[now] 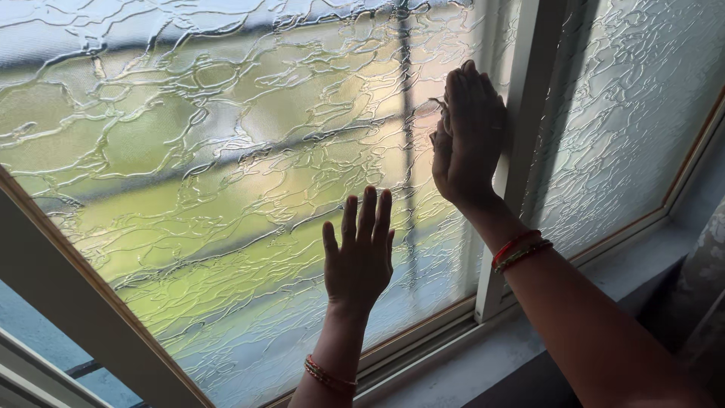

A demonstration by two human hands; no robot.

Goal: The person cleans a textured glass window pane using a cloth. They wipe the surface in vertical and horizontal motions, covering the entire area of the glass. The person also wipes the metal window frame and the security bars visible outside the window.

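A sliding window pane of textured, rippled glass (pixel 226 151) fills most of the view. My left hand (pixel 360 253) lies flat against this glass low down, fingers together and pointing up. My right hand (pixel 468 136) presses higher up on the same pane, right beside the white vertical frame bar (pixel 521 98), its fingers resting at the bar's edge. Neither hand holds anything. Red and gold bangles circle both wrists.
A second textured pane (pixel 627 113) stands to the right of the bar. A white sill and track (pixel 468 355) run along the bottom. At the left, a dark frame edge (pixel 75 302) slants past an open gap. A patterned curtain (pixel 706 279) hangs at the far right.
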